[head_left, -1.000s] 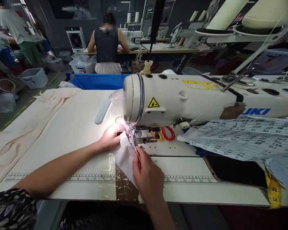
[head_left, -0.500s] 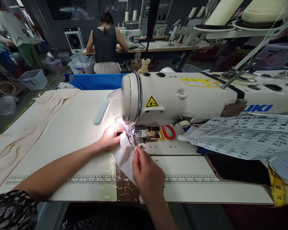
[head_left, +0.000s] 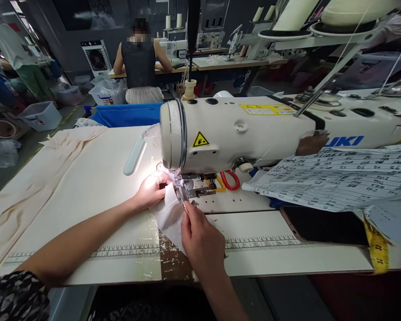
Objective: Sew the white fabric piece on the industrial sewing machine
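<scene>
A white sewing machine (head_left: 240, 133) stands on the table. Under its needle lies a small piece of white fabric (head_left: 169, 217), lit by the machine's lamp. My left hand (head_left: 151, 189) presses on the fabric just left of the presser foot, fingers curled down onto the cloth. My right hand (head_left: 200, 240) is closed on a thin pointed tool (head_left: 183, 203), whose tip reaches the fabric at the presser foot.
Red- and yellow-handled scissors (head_left: 227, 180) lie behind the needle. A printed paper sheet (head_left: 334, 178), a dark phone (head_left: 322, 225) and a yellow tape measure (head_left: 376, 249) lie at right. Cream fabric (head_left: 30, 187) drapes the table's left. A person sits at a far table (head_left: 141, 62). Blue bin (head_left: 127, 113) behind.
The view has drifted a little, so everything sits slightly left and up. Both hands stay at the presser foot with the fabric and the tool.
</scene>
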The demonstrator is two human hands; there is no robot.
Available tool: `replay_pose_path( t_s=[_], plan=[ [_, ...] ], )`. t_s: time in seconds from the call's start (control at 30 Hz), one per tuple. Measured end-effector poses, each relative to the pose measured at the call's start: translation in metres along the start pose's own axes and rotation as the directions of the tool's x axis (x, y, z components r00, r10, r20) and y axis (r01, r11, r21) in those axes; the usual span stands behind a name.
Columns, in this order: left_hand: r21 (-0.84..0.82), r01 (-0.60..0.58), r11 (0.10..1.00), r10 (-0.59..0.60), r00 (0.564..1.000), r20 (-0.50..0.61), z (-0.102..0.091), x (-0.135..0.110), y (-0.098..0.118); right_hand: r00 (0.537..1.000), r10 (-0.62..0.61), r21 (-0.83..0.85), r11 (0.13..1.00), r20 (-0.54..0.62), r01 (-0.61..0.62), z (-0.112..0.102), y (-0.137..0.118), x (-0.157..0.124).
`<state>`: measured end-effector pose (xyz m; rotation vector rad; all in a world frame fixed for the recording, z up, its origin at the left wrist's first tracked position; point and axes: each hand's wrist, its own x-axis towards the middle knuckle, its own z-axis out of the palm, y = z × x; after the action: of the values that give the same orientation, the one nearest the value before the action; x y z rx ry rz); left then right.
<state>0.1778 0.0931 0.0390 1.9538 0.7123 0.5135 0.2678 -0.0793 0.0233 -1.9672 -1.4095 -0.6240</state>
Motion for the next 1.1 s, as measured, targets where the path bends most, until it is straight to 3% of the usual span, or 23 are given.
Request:
replay_pose_path(
  t_s=[0.4, 0.53, 0.77, 1.1],
  plan=[
    [-0.019, 0.085, 0.996, -0.085, 0.996, 0.012, 0.0002, -0.0012, 0.0048, 0.999, 0.043, 0.071, 0.997, -0.014, -0.042, -0.0009, 0.0007, -0.0037],
    [-0.019, 0.074, 0.997, -0.073, 0.997, 0.020, -0.0001, -0.0012, 0.0043, 0.998, 0.052, 0.052, 0.997, 0.035, -0.054, 0.0000, 0.0009, -0.0041],
    [0.003, 0.059, 0.998, -0.059, 0.998, 0.014, -0.0004, -0.0011, 0.0045, 0.999, 0.043, 0.073, 0.996, 0.003, -0.043, -0.0010, 0.0003, -0.0028],
    [-0.048, 0.126, 0.991, -0.124, 0.992, 0.031, -0.0003, -0.0015, -0.0010, 0.998, 0.061, 0.082, 0.995, 0.031, -0.063, 0.0011, -0.0001, -0.0056]
  ],
)
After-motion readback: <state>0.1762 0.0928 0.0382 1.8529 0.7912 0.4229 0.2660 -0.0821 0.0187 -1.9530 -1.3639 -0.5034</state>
